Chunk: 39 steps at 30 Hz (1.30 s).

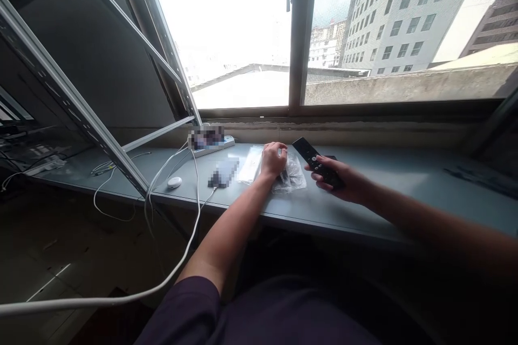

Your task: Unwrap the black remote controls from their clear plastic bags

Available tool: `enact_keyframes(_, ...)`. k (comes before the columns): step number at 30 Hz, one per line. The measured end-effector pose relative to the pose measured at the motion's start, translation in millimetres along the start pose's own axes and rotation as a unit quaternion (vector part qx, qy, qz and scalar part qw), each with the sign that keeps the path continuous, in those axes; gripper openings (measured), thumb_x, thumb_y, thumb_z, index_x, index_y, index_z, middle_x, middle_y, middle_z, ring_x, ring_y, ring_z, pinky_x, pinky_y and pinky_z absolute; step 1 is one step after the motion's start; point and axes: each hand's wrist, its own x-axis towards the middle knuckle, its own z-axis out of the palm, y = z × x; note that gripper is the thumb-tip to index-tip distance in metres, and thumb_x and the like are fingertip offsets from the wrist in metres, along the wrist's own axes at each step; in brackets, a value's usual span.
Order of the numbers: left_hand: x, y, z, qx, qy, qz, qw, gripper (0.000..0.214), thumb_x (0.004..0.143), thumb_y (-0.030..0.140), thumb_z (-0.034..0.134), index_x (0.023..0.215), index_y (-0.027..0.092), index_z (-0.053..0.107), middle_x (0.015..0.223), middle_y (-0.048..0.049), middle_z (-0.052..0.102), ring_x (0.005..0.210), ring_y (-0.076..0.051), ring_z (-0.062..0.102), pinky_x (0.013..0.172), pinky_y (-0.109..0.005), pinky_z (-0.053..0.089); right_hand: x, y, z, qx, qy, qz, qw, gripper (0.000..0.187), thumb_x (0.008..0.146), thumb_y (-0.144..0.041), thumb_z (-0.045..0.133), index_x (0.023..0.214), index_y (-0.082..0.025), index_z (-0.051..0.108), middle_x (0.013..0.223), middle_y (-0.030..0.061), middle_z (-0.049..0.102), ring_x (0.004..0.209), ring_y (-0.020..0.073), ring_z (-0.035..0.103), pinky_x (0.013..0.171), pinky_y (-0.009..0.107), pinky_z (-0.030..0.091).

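Observation:
My right hand (334, 178) is closed around a black remote control (306, 152), which is tilted with its far end up and to the left. Light buttons show on its face, near my thumb. My left hand (274, 159) is bent at the wrist over a crumpled clear plastic bag (297, 177) on the grey table. Its fingers curl inward, and whatever they hold, if anything, is hidden. Just left of that hand lies a flat white packet (250, 166) with a shiny surface.
A blurred-out flat device (223, 172) with a white cable lies on the table (388, 188). Nearby are a round white object (174, 183) and a power strip (220, 144). A long white cable (178, 267) loops in front. A metal frame (87, 118) stands at left; a window is behind.

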Motion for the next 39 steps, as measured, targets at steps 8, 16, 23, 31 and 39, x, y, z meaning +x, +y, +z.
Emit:
enact_keyframes(8, -1.6, -4.6, 2.8, 0.006, 0.002, 0.011, 1.000, 0.018, 0.107, 0.016, 0.067, 0.107, 0.023, 0.083, 0.119, -0.0093, 0.086, 0.129, -0.030, 0.072, 0.120, -0.046, 0.055, -3.9, -0.5, 2.7, 0.045, -0.062, 0.064, 0.995, 0.037, 0.114, -0.045, 0.071, 0.140, -0.020, 0.079, 0.090, 0.0054, 0.066, 0.063, 0.0167, 0.050, 0.046, 0.026, 0.049)
enact_keyframes(16, -0.5, -1.6, -2.3, 0.010, 0.001, -0.007, 1.000, 0.019, 0.105, 0.015, 0.067, 0.105, 0.023, 0.084, 0.119, -0.0096, 0.087, 0.131, -0.030, 0.072, 0.120, -0.046, 0.056, 2.0, 5.5, -3.0, -0.030, 0.008, 0.012, 0.999, 0.021, 0.099, -0.024, 0.094, 0.116, -0.021, 0.083, 0.097, 0.0064, 0.076, 0.078, 0.0181, 0.074, 0.057, 0.023, 0.064)
enact_keyframes(23, -0.2, -3.0, -2.9, 0.003, 0.000, -0.007, 1.000, 0.018, 0.105, 0.015, 0.067, 0.105, 0.024, 0.083, 0.120, -0.0088, 0.086, 0.130, -0.030, 0.072, 0.121, -0.047, 0.055, 1.8, 4.4, -0.6, -0.029, 0.004, 0.001, 1.000, 0.027, 0.103, -0.024, 0.090, 0.127, -0.021, 0.079, 0.120, 0.0165, 0.087, 0.082, 0.0204, 0.080, 0.055, 0.023, 0.062)
enact_keyframes(31, 0.3, -3.0, -2.8, 0.000, -0.001, -0.011, 1.000, 0.017, 0.106, 0.015, 0.067, 0.106, 0.023, 0.083, 0.121, -0.0095, 0.086, 0.130, -0.031, 0.072, 0.121, -0.047, 0.055, -0.8, 3.8, -1.1, 0.003, -0.046, 0.034, 0.998, 0.030, 0.110, -0.048, 0.078, 0.123, -0.021, 0.077, 0.096, 0.0104, 0.077, 0.065, 0.0182, 0.060, 0.046, 0.026, 0.049)
enact_keyframes(39, 0.3, -4.6, -2.7, 0.003, -0.001, -0.009, 1.000, 0.020, 0.105, 0.015, 0.066, 0.105, 0.025, 0.084, 0.120, -0.0087, 0.086, 0.130, -0.030, 0.072, 0.122, -0.048, 0.055, -3.9, 1.0, 4.0, 0.019, -0.047, 0.049, 0.997, 0.039, 0.111, -0.044, 0.073, 0.140, -0.019, 0.079, 0.091, 0.0070, 0.069, 0.068, 0.0198, 0.058, 0.053, 0.030, 0.051)
